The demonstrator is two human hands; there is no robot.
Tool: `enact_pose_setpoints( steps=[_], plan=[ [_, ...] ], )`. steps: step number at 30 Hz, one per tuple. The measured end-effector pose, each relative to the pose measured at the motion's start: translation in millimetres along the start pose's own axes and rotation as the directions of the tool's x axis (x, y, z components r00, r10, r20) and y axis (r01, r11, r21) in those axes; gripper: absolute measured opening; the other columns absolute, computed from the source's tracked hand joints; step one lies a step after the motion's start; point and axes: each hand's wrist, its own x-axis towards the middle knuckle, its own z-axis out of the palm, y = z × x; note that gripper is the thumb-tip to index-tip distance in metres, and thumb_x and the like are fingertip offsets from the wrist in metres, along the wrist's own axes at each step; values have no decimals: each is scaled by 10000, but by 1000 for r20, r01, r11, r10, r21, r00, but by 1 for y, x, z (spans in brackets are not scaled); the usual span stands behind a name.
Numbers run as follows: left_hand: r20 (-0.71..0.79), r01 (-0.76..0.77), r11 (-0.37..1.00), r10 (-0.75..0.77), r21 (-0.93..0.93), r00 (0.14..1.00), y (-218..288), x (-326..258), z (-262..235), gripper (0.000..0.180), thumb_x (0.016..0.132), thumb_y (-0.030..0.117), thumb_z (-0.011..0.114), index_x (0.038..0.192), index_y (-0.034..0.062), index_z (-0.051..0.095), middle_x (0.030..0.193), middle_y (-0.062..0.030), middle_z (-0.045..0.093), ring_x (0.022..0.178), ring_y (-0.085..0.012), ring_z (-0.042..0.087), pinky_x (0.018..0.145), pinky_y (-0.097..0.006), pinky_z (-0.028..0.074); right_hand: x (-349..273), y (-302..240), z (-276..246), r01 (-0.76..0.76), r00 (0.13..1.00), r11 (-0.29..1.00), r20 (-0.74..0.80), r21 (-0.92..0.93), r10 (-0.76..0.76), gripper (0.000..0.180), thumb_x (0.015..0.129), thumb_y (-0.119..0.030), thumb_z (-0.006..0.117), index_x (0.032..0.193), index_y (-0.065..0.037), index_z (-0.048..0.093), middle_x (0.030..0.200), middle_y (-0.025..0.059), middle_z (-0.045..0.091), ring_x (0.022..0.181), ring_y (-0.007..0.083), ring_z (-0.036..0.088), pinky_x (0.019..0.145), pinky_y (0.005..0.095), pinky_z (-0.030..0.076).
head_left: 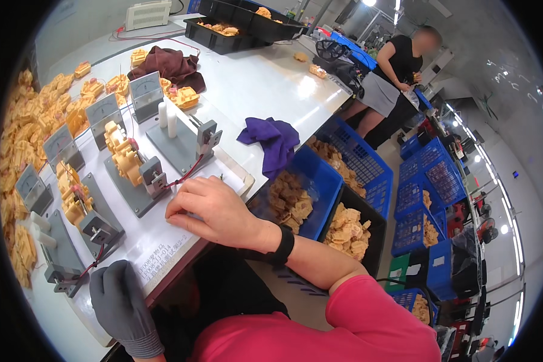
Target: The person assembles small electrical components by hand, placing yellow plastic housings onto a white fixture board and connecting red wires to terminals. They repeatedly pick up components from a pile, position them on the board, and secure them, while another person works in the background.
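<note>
My right hand (214, 211), bare with a black wristband, rests at the board's front edge, fingers loosely bent and slightly apart, with nothing visible in it. Just beyond it stands a grey test fixture (140, 202) carrying a yellow plastic gear assembly (124, 155). A second yellow gear assembly (73, 196) sits on the fixture to its left. My left hand (117, 295), in a grey glove, lies over the near edge of the board, fingers extended close together. Nearest to it is a fixture block (63, 274) with red and black wires. Analog meters (105, 114) stand behind the fixtures.
Yellow plastic assemblies (27, 145) are heaped at the left. A maroon cloth (172, 66) and a purple cloth (270, 142) lie on the white table (241, 81). Black trays (214, 39) are at the back. Blue crates (368, 175) and a person (392, 78) are at the right.
</note>
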Motion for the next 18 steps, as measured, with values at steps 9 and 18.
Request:
enact_pose_setpoints(
  steps=[9, 18],
  plan=[
    [7, 15, 1000, -14, -16, 1000, 2, 1, -1, 79, 929, 67, 643, 984, 11, 649, 925, -142, 612, 850, -332, 609, 765, -402, 481, 0, -1, -1, -10, 1000, 1000, 7, 7, 10, 87, 905, -209, 711, 937, -131, 689, 891, 28, 626, 871, 247, 599, 778, 374, 425],
    [3, 11, 1000, -11, -3, 1000, -1, 0, 1, 84, 929, 72, 645, 989, 14, 655, 922, -140, 610, 849, -328, 612, 761, -400, 482, 0, 1, 1, 15, 1000, 1000, -9, 19, -14, 75, 906, -201, 708, 938, -136, 688, 882, 17, 620, 867, 227, 602, 768, 364, 416]
  ],
)
